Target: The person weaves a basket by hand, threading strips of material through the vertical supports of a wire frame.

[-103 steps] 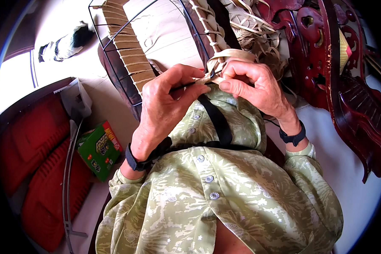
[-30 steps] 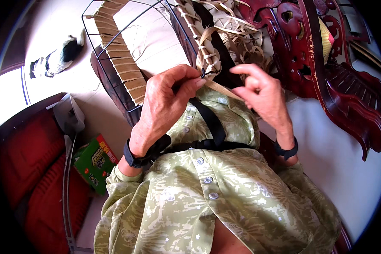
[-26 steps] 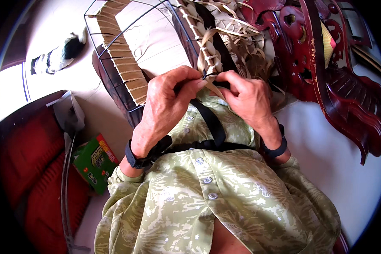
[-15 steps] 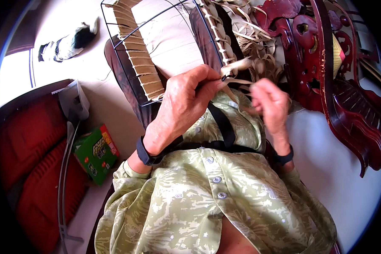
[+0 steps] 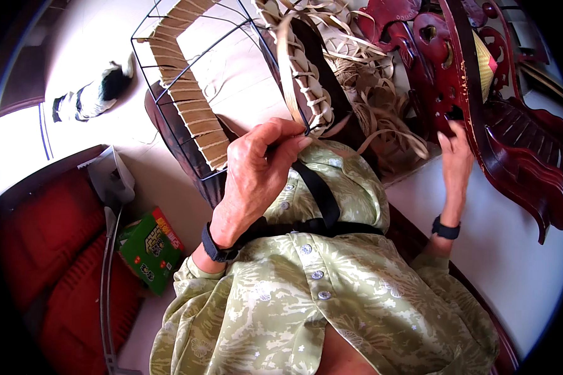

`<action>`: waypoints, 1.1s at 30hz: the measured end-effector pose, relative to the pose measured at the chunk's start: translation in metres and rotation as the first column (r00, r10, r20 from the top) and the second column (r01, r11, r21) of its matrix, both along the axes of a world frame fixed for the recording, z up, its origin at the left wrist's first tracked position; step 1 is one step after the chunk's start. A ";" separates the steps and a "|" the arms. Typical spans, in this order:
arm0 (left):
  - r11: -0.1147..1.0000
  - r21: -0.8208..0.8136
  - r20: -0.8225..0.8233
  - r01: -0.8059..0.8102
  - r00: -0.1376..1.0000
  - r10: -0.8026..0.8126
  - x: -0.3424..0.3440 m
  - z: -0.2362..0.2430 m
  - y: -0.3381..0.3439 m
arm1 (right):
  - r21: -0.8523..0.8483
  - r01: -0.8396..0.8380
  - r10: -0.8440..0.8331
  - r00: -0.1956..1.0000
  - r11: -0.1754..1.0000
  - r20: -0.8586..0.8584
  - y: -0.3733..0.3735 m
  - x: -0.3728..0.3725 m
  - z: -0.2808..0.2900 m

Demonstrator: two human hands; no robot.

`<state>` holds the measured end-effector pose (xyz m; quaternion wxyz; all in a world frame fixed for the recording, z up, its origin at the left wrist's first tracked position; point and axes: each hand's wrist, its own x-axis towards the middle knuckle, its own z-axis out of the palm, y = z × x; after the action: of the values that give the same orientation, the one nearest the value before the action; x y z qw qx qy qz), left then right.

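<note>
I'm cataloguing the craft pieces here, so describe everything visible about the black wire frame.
The black wire frame is an open cage of thin dark rods, tilted and resting against the person's lap. Flat tan strips are woven in bands across its left side, and a braided tan band runs down its right side. The middle stays bare, showing the pale floor through it. The left hand pinches a strip at its lower right edge; the right hand is away from it.

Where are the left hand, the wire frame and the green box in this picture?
left hand point(image 5: 256, 175), head view, on the back of the hand.
wire frame point(image 5: 162, 109), head view, on a black wire of its left side.
green box point(image 5: 149, 249), head view, on its top face, on the floor.
</note>
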<state>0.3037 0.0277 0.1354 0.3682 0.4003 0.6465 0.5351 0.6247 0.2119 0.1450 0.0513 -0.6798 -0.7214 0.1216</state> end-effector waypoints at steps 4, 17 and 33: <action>1.000 -0.008 0.043 0.000 0.999 0.000 0.001 -0.001 0.001 | 0.158 -0.486 0.497 0.721 0.859 -0.483 -0.042 -0.116 0.010; 0.999 -0.047 0.055 -0.012 0.998 0.014 0.000 0.005 0.002 | 0.456 -0.658 0.800 0.498 0.599 -0.333 -0.074 -0.146 -0.039; 0.998 -0.051 0.052 0.030 0.998 -0.027 -0.003 0.007 -0.001 | 0.183 -0.257 0.274 0.959 0.949 -0.074 0.016 0.027 -0.075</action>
<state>0.3010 0.0268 0.1420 0.4025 0.3861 0.6447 0.5228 0.6517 0.2278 0.0699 0.1282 -0.5628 -0.8107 0.0981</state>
